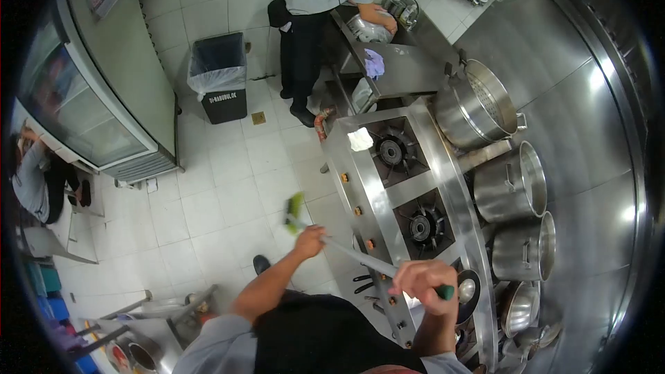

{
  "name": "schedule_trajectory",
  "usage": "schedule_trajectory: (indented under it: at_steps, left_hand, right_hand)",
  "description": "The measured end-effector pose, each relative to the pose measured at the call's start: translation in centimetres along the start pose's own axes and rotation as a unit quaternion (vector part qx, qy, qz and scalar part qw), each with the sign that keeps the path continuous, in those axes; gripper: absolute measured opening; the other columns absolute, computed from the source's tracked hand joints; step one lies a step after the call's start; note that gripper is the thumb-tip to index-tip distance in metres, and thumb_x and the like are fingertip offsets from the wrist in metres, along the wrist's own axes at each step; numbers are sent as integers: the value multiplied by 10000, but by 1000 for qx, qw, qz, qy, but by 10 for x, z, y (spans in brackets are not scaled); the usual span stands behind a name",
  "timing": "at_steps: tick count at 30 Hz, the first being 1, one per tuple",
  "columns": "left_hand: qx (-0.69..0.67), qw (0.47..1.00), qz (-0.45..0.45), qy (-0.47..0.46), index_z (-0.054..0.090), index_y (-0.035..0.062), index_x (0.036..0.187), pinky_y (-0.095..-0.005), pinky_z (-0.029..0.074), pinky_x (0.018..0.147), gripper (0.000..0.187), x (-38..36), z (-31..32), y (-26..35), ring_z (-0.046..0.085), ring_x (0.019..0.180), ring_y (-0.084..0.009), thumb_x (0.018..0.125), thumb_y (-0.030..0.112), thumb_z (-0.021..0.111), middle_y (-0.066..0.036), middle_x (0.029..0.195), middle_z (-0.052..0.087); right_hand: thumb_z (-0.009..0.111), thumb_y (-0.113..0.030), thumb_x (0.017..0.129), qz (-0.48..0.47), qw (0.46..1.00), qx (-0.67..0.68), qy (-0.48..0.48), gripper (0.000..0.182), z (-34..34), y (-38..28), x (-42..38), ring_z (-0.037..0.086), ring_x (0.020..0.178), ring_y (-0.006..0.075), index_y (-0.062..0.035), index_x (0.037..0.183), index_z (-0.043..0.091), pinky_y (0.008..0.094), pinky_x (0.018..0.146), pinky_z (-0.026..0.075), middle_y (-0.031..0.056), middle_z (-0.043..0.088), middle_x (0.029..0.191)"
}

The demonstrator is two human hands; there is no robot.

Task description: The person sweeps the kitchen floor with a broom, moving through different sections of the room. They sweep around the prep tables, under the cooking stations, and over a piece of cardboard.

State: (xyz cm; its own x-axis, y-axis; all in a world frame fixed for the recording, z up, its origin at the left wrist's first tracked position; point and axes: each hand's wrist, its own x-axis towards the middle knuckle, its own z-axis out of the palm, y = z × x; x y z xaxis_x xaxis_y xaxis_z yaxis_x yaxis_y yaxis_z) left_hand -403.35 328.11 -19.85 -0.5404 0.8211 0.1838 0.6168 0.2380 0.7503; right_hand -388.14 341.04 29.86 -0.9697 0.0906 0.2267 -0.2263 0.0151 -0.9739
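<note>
A broom with a pale handle [360, 257] slants across the view, its green tip at my right hand. My left hand [309, 242] is wrapped round the lower part of the handle, near the bristles. Close to the handle's top end, my right hand [424, 281] grips it above the front of the stove. The yellow-green broom head [295, 212] is over the white tiled floor [208, 201], left of the stove, and looks blurred.
A steel stove [377, 197] with several burners runs along the right, with large pots [510, 183] behind it. A person [305, 34] stands at a sink. A black bin [225, 100] and a glass-door fridge [90, 104] stand left. Another person [41, 183] is at far left.
</note>
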Motion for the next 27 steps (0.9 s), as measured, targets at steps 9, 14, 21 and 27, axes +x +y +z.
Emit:
schedule_trajectory:
  at_steps: [9,14,21,27]
  left_hand:
    - [103,944,-307,59,702,34,918,-537,531,881,215,-167,-187,-137,666,977,-431,909,246,738,-218,947,691]
    - [29,971,-220,86,648,21,781,-556,514,842,376,-71,-197,-66,651,932,-452,970,335,730,-223,849,662]
    - [-74,995,-52,49,676,61,924,-479,535,899,188,159,-116,-6,641,1042,-398,953,239,726,-172,977,684]
    - [-110,967,-208,93,688,73,961,-445,532,964,162,214,-92,-110,646,1076,-380,942,215,762,-161,1047,685]
  right_hand:
    - [574,-88,1054,101,984,124,-80,374,89,119,127,636,794,244,33,704,525,396,725,561,133,633,796]
    - [671,-303,1051,23,994,102,-16,494,51,61,148,636,669,266,-12,675,537,425,602,607,96,570,679]
    - [823,-419,941,-124,981,-44,-142,550,-12,-7,192,704,677,291,-15,682,554,387,524,567,111,615,677]
    - [829,-421,934,-14,991,-35,-128,549,-38,79,267,642,685,279,34,734,596,407,644,560,103,615,705]
